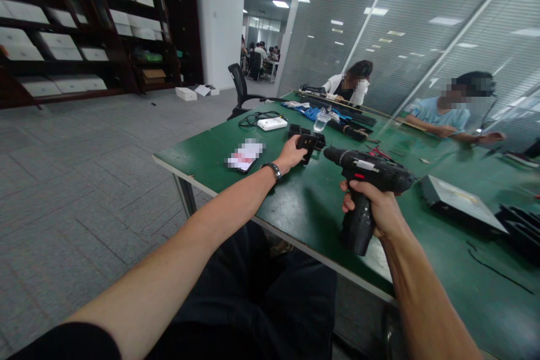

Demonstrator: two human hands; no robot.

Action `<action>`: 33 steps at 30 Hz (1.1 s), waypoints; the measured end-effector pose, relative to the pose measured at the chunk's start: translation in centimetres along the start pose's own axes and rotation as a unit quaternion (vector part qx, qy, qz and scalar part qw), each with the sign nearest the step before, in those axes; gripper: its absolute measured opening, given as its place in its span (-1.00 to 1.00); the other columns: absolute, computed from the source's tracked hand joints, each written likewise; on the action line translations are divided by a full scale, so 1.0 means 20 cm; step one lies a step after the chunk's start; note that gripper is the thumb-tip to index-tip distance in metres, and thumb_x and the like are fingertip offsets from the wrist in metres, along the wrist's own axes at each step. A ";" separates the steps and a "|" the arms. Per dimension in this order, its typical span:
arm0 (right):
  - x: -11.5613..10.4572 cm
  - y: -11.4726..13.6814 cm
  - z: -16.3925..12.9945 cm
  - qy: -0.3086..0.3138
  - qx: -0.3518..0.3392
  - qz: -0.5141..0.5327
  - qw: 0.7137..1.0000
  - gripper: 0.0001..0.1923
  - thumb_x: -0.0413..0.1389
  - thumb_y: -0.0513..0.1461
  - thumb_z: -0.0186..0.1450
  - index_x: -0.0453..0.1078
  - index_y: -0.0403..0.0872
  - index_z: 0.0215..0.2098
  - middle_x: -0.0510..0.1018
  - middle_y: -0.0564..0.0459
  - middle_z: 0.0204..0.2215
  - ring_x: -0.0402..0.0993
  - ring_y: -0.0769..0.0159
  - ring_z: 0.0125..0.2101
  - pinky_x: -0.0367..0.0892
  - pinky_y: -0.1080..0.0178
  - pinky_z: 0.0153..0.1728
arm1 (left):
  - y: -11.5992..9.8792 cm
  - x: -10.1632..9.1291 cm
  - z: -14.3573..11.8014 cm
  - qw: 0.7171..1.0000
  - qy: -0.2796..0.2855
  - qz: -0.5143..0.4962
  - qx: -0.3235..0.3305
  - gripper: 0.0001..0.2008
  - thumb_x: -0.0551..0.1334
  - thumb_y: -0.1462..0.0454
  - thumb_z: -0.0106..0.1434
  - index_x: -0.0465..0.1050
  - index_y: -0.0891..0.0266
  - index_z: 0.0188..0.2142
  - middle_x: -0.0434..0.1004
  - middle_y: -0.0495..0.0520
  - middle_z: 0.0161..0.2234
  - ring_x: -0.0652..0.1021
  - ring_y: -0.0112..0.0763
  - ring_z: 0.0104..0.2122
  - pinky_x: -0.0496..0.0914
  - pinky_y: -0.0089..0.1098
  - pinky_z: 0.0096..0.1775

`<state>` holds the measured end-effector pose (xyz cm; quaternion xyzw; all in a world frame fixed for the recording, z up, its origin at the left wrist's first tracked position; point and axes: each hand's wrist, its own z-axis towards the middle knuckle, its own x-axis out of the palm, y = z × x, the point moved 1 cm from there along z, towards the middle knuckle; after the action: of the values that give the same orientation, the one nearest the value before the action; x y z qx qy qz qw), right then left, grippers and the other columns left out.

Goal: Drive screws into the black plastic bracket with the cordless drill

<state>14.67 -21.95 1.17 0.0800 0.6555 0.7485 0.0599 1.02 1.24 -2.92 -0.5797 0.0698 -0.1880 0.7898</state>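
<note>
While the right hand (377, 208) wraps tight around the ribbed grip of a black matte-plastic cordless drill (366, 180) with red switches and a dark chuck, the drill hangs just above the green surface (295, 202), its nose aimed toward the left hand (291, 154). That left hand, a metal-link watch (273, 170) on its wrist, closes on a small black boxy plastic block (307, 143) resting on the surface; whether the fingers press firmly cannot be told. Just beyond the left hand lies a flat white rectangular box (272, 123) with black cable beside it. Near its wrist lies a dark phone (244, 157). Well apart from the right hand sits a flat grey metal case (459, 199).
</note>
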 end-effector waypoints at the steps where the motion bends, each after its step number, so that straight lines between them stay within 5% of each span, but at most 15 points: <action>1: 0.00 0.00 0.00 0.000 0.000 -0.001 1.000 -0.78 0.25 -0.11 0.48 0.48 -0.12 -0.11 0.57 0.11 -0.30 0.43 0.45 -0.51 0.47 0.31 -0.45 | 0.00 0.00 0.00 1.000 -0.001 -0.002 0.001 -0.59 0.26 0.55 0.14 0.46 0.26 -0.02 0.63 0.14 -0.01 0.59 -0.29 0.00 0.49 -0.30 0.10; 18: -0.01 -0.01 0.00 0.013 -0.002 0.005 1.000 -0.80 0.25 -0.14 0.48 0.47 -0.13 -0.10 0.56 0.10 -0.28 0.43 0.45 -0.50 0.48 0.32 -0.46 | 0.02 0.00 0.01 1.000 0.001 -0.011 -0.007 -0.57 0.26 0.53 0.13 0.46 0.24 -0.01 0.63 0.15 -0.02 0.60 -0.25 0.00 0.50 -0.22 0.13; 33: 0.00 -0.01 -0.01 -0.001 0.019 -0.011 1.000 -0.76 0.23 -0.09 0.49 0.48 -0.13 -0.17 0.52 0.16 -0.41 0.44 0.44 -0.53 0.46 0.32 -0.46 | -0.03 0.00 -0.02 1.000 0.002 -0.014 -0.023 -0.57 0.25 0.55 0.16 0.45 0.26 0.01 0.61 0.15 0.00 0.60 -0.28 -0.06 0.58 -0.35 -0.08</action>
<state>14.71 -22.07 0.97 0.0747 0.6707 0.7349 0.0669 0.78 0.69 -2.55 -0.5983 0.0677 -0.1982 0.7734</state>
